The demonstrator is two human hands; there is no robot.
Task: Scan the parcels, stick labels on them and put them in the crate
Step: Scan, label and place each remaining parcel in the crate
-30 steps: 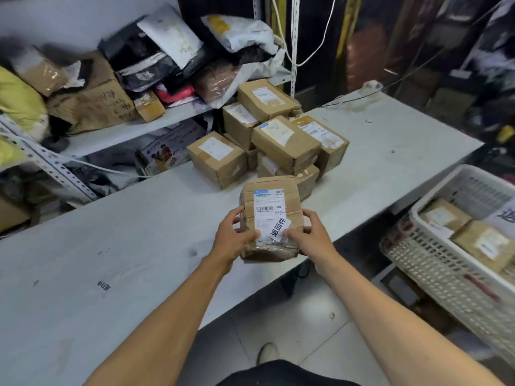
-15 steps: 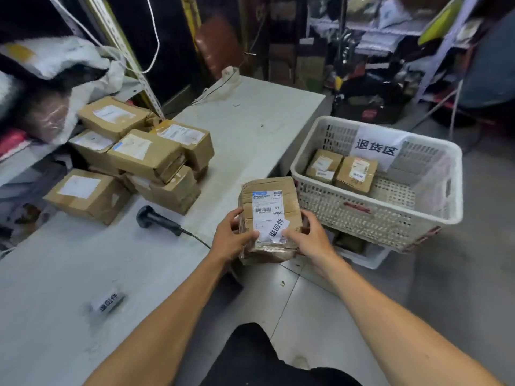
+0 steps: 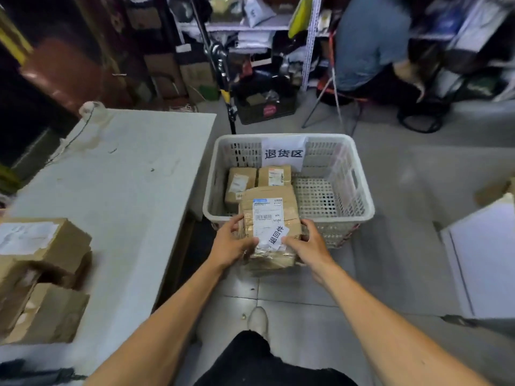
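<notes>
Hands: left hand (image 3: 233, 244) and right hand (image 3: 306, 244), both gripping one parcel (image 3: 271, 218) by its near corners, thumbs laid on the top face, fingers curled under and out of sight. Parcel: brown carton wrapped in clear tape, held level above the floor, long axis running near to far, far half already overlapping the near rim of the crate (image 3: 289, 215), near half projecting back toward the body. Top face: printed shipping label (image 3: 265, 211) with barcode, plus a small white sticker (image 3: 276, 235) set slantwise at the near right of that label; labelling judged done, scanning not verifiable. Crate: white perforated plastic, standing on the floor directly beyond the hands, right of the bench (image 3: 111, 190), paper sign (image 3: 283, 154) fixed to the far wall. Contents: two stowed parcels (image 3: 257, 181) side by side in the far left portion; right portion showing bare mesh floor. Relation governing the coming move: crate straight ahead and lower, neither hand plainly nearer, so a forward and downward carry judged sufficient, probably into the open space right of or nearer than the stowed pair. Remaining stock: stacked cartons (image 3: 41, 274) at the near left of the bench.
</notes>
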